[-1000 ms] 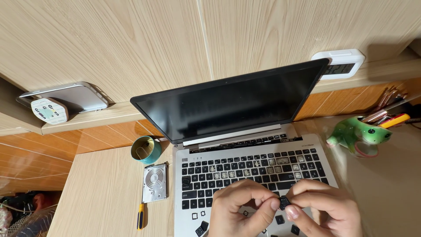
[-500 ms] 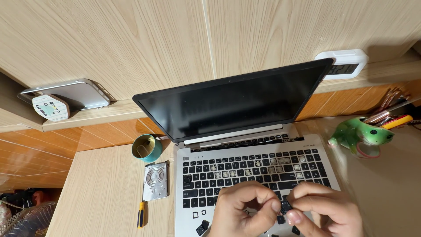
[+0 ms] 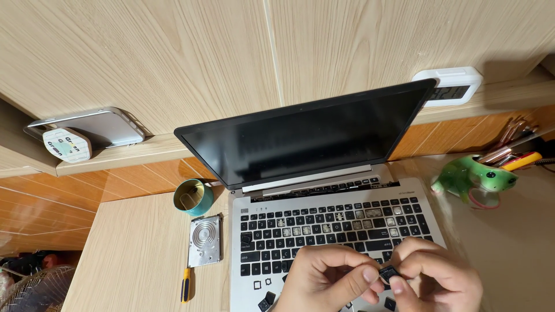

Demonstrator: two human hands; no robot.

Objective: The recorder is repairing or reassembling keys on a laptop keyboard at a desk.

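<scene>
From the head view, I pinch a small black keycap (image 3: pixel 388 273) between my left hand (image 3: pixel 332 280) and right hand (image 3: pixel 436 277), both closed on it, above the front edge of the one open laptop (image 3: pixel 324 190). So little is gripped that I judge it could slip and drop among the bare key sockets, or its clips could snap if I squeeze. On the table (image 3: pixel 127 254) left of the laptop lie one hard drive (image 3: pixel 205 241), one tape roll (image 3: pixel 192 197), one yellow-handled tool (image 3: pixel 185 285). One green frog figure (image 3: pixel 475 177) sits toward the right edge.
</scene>
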